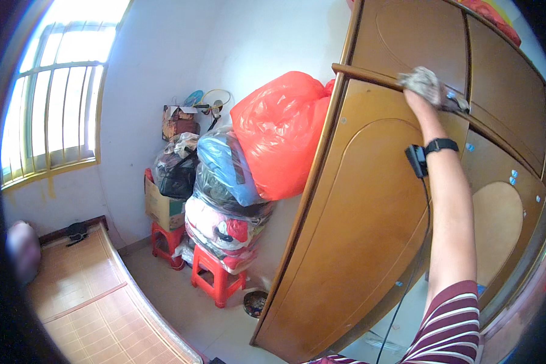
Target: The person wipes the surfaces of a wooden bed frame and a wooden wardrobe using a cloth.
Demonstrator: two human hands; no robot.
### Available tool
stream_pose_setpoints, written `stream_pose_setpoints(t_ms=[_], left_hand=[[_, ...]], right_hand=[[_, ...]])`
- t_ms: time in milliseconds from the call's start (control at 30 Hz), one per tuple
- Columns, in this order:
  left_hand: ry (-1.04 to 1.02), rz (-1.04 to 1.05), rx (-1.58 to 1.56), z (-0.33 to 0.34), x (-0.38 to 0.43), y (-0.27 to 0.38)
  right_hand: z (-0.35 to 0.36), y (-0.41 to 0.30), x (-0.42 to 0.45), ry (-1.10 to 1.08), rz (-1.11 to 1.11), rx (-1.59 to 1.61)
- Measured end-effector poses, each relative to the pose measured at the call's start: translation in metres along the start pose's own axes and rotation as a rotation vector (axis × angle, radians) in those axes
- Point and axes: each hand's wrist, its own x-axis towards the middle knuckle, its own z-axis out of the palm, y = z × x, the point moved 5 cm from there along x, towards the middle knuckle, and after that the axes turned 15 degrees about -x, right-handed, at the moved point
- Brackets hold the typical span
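Note:
My right hand (pixel 414 98) is raised against a tall brown wooden wardrobe (pixel 382 159). It presses a crumpled grey patterned cloth (pixel 423 84) on the moulding (pixel 366 73) between the upper and lower doors. The cloth covers most of the fingers. A black wrist strap (pixel 441 145) with a small device (pixel 417 161) and a cable is on that arm, below a maroon striped sleeve. My left hand is out of view. An oval panel (pixel 499 227) and several small blue pieces are on the lower doors to the right.
Left of the wardrobe, a large red plastic bag (pixel 282 136) rests by stacked clear bags (pixel 223 218) on a red stool (pixel 216 277). A cardboard box (pixel 161 204) stands on another stool. A bed with a woven mat (pixel 91 291) lies below the barred window (pixel 59 100).

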Motion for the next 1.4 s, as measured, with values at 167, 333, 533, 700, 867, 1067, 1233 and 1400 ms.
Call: stream_pose_setpoints(t_ms=[167,333,533,700,867,1067,1233,1400], left_hand=[[-0.038,-0.155,0.139,0.030,-0.021,0.057],[-0.099,-0.015,0.250,0.037,0.022,0.004],[-0.115,-0.011,0.259,0.032,0.013,-0.005],[-0.145,-0.006,0.305,0.054,0.005,0.024],[-0.113,-0.120,0.286,-0.004,0.006,0.028],[-0.134,-0.193,0.033,0.007,0.015,0.040],[-0.172,-0.252,0.119,0.058,0.008,0.086],[-0.279,-0.170,0.252,0.079,0.022,0.076]], right_hand=[[-0.044,-0.129,-0.065,0.064,-0.382,0.288],[-0.003,-0.141,-0.069,0.305,-0.597,0.084],[0.033,-0.097,-0.215,0.465,-1.082,0.253],[0.065,-0.032,-0.390,0.171,-1.632,0.359],[0.040,0.010,-0.319,0.376,-1.236,0.522],[0.015,0.108,-0.156,0.585,-0.544,0.069],[0.037,0.111,-0.251,0.431,-0.573,0.140],[0.077,0.135,-0.474,-0.147,-1.005,0.466]])
